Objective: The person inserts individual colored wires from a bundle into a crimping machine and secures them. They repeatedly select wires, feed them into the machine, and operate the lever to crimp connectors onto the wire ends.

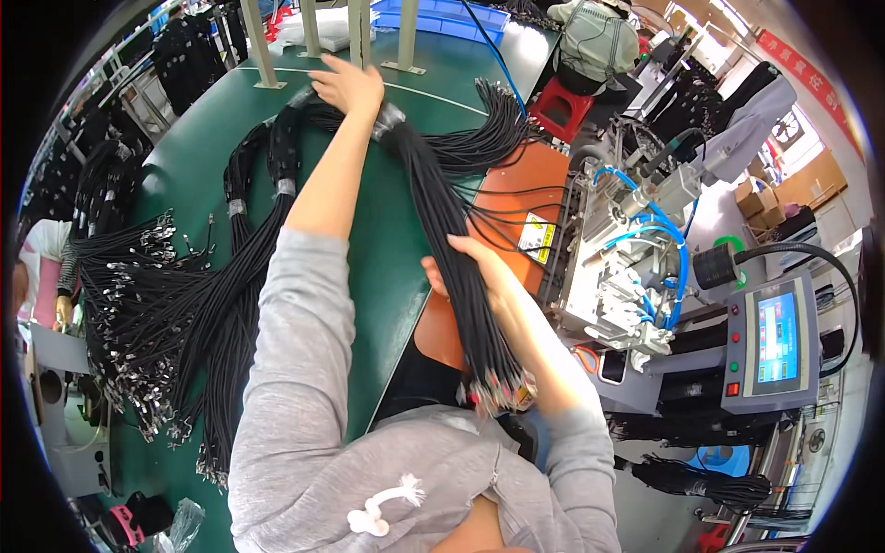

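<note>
A long bundle of thin black cables [429,189] slants from the table down toward my body, its loose ends tipped with small metallic connectors. My right hand [484,267] wraps around it near its middle, thumb on one side and fingertips showing on the other. By the bundle's upper end, next to a clear plastic wrap [391,117], my left hand [350,88] is raised with its fingers stretched out; nothing shows in it. Another cable bundle [475,147] lies behind, some of its strands trailing over an orange board [521,189].
More black cable bundles [198,304] spread over the green table [387,221] on the left. Metal posts [359,32] and a blue tray [442,20] stand at the far side. A machine with blue tubes [627,267] and a screen box [772,341] occupy the right. Another person [595,46] sits beyond.
</note>
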Available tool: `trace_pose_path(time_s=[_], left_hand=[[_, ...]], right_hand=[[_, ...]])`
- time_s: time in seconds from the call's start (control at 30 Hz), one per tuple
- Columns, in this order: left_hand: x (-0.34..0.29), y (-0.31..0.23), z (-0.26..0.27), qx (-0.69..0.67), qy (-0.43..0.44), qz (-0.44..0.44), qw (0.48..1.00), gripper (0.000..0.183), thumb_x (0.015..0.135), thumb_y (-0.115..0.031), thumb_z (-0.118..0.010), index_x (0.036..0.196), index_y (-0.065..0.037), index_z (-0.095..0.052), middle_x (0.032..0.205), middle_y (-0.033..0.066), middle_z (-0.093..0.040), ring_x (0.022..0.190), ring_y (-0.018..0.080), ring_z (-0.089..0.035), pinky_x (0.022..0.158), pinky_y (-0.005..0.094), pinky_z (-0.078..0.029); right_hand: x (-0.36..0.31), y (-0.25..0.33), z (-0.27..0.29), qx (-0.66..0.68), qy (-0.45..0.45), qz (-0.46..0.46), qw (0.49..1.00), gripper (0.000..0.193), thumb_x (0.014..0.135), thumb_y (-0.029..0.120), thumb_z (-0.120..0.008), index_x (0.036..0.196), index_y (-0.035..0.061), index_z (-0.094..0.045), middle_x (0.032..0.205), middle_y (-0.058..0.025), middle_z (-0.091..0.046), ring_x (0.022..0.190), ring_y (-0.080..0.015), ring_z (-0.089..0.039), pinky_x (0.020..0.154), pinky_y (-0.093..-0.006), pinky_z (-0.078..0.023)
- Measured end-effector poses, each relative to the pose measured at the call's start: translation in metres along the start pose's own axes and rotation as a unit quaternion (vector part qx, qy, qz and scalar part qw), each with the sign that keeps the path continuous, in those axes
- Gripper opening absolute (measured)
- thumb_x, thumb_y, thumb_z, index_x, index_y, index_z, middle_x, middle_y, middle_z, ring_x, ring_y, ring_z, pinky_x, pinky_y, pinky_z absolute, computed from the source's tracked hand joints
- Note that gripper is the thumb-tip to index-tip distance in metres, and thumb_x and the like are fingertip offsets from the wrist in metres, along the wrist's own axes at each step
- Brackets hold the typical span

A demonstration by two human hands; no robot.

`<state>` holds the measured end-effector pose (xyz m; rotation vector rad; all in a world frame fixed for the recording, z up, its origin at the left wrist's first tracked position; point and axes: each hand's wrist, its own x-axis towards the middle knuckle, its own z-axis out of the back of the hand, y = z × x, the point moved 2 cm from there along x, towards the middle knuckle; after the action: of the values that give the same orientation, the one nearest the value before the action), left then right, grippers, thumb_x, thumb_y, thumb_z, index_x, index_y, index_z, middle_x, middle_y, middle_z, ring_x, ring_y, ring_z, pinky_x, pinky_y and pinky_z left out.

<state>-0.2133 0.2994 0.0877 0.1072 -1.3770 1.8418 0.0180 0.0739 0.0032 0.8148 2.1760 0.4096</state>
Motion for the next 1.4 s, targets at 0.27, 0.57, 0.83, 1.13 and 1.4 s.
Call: trace_pose_path(time_s=[0.27,0.57,0.83,1.13,1.4], left_hand=[[-0.149,0.075,0.058,-0.138,0.660,0.244,0.697,0.064,0.092,-0.057,-0.046,0.115,0.001,-0.056,0.096,0.0183,-0.066,0.086,0.0226,-0.066,0.074,0.0334,-0.055],[-0.199,0.047,0.075,-0.371,0.580,0.401,0.604,0.036,0.089,-0.032,-0.065,0.104,0.000,-0.062,0.099,0.0116,-0.066,0.089,0.0219,-0.065,0.083,0.0376,-0.053],[-0.187,0.049,0.081,-0.307,0.566,0.439,0.626,0.020,0.084,-0.012,-0.067,0.096,0.003,-0.063,0.092,0.0135,-0.067,0.078,0.0232,-0.067,0.073,0.0363,-0.057],[-0.197,0.044,0.099,-0.322,0.517,0.425,0.669,0.014,0.078,-0.007,-0.064,0.092,-0.005,-0.059,0.081,0.0125,-0.065,0.067,0.0212,-0.064,0.063,0.0360,-0.055],[-0.211,0.035,0.135,-0.354,0.499,0.407,0.679,0.026,0.077,-0.003,-0.063,0.099,-0.003,-0.049,0.075,0.0079,-0.057,0.061,0.0192,-0.059,0.058,0.0325,-0.053]], right_hand=[[0.029,-0.006,0.001,0.088,0.009,0.057,0.994,0.045,0.092,0.033,-0.056,0.101,-0.0107,-0.056,0.092,-0.0221,-0.065,0.080,-0.0285,-0.067,0.072,-0.0377,-0.059],[0.033,-0.018,0.005,-0.210,-0.013,0.190,0.959,0.039,0.088,0.026,-0.063,0.109,-0.0063,-0.056,0.092,-0.0165,-0.066,0.076,-0.0222,-0.066,0.068,-0.0318,-0.054],[0.037,-0.008,0.011,-0.153,-0.028,0.204,0.967,0.033,0.083,0.016,-0.068,0.103,-0.0092,-0.060,0.088,-0.0128,-0.067,0.075,-0.0183,-0.066,0.068,-0.0296,-0.053],[0.039,0.002,0.013,-0.068,-0.068,0.243,0.965,0.014,0.081,0.006,-0.066,0.087,-0.0038,-0.058,0.078,-0.0120,-0.064,0.067,-0.0181,-0.063,0.064,-0.0276,-0.054],[-0.009,0.001,0.015,0.039,0.031,0.084,0.995,0.031,0.091,0.018,-0.055,0.118,0.0013,-0.054,0.077,-0.0056,-0.058,0.055,-0.0109,-0.052,0.049,-0.0218,-0.048]])
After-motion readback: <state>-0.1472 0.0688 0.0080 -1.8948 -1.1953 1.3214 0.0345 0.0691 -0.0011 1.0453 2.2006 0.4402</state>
